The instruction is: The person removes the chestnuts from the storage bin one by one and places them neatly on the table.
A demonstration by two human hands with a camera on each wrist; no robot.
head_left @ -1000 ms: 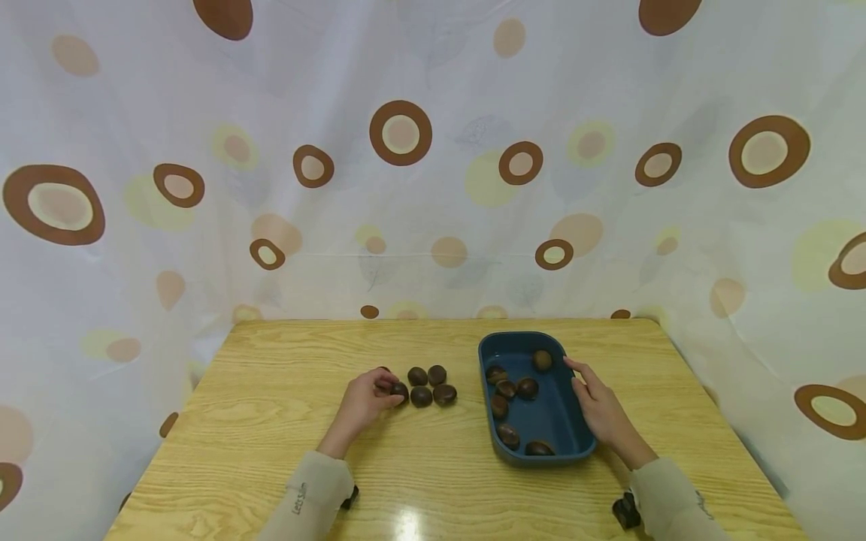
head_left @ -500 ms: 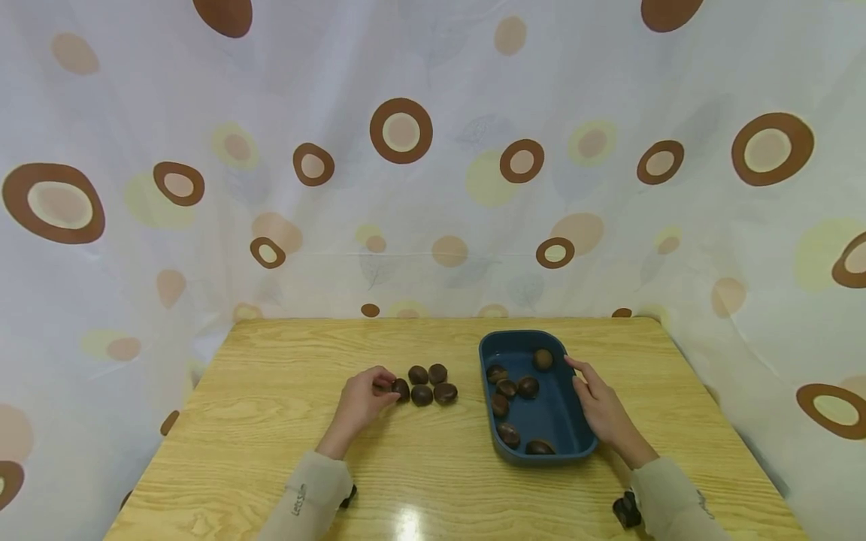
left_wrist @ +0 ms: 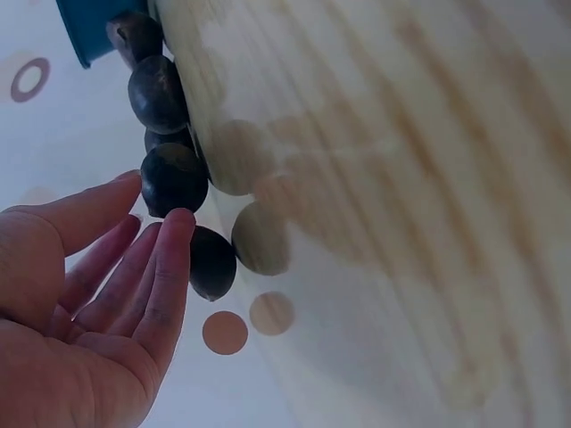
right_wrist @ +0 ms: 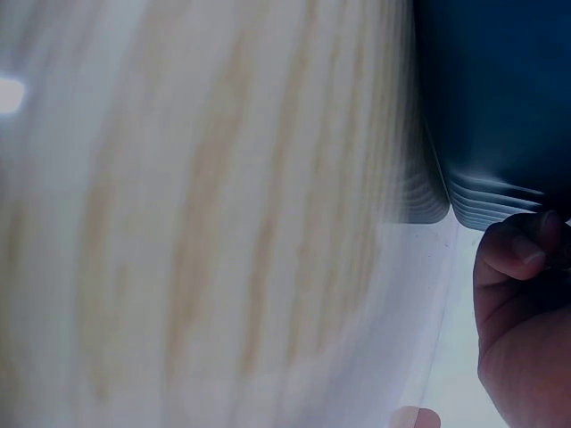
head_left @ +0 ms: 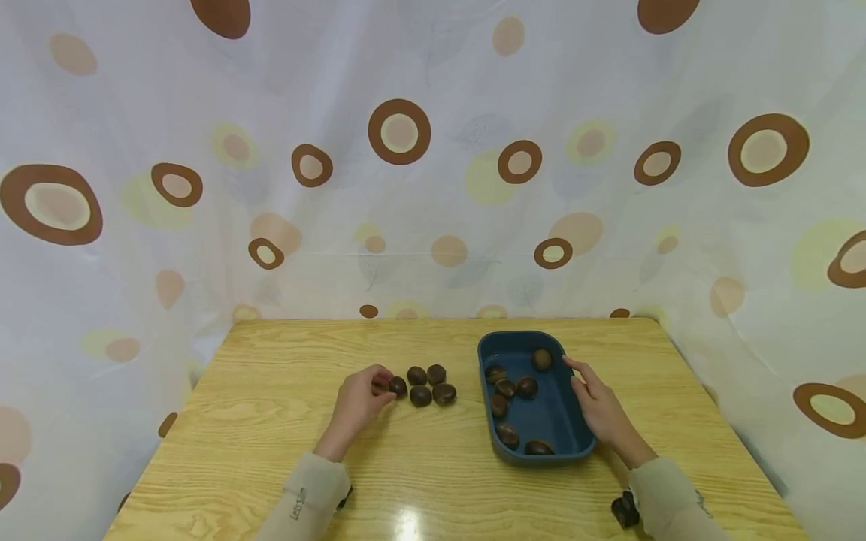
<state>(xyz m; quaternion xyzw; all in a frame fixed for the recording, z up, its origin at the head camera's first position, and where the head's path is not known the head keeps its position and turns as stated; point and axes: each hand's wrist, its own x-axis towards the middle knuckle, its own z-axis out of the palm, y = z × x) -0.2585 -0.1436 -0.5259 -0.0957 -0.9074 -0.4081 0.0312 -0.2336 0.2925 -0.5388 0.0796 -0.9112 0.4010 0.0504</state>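
Observation:
Dark brown, glossy chestnuts stand close together in two short rows on the wooden table. My left hand (head_left: 357,400) pinches the front row's leftmost chestnut (head_left: 397,387) between thumb and fingers; in the left wrist view, fingertips touch this chestnut (left_wrist: 174,181) from two sides. Another chestnut (left_wrist: 212,263) sits just beyond the fingers there. Right of the hand are further chestnuts (head_left: 421,396). A blue rectangular box (head_left: 541,460) holds several more chestnuts (head_left: 527,388), mostly along its left side. My right hand (head_left: 605,417) rests against the box's right rim, thumb and forefinger fairly straight; its other fingers are hidden.
The pale wooden table (head_left: 271,421) runs back to a white curtain (head_left: 433,188) printed with brown and yellow rings. This curtain also hangs along both sides. Black wrist devices (head_left: 625,511) show at the sleeve cuffs.
The pinched chestnut has shifted slightly left, opening a small gap from its neighbour in the front row. My left hand moved a little with it. The right hand and box stay put.

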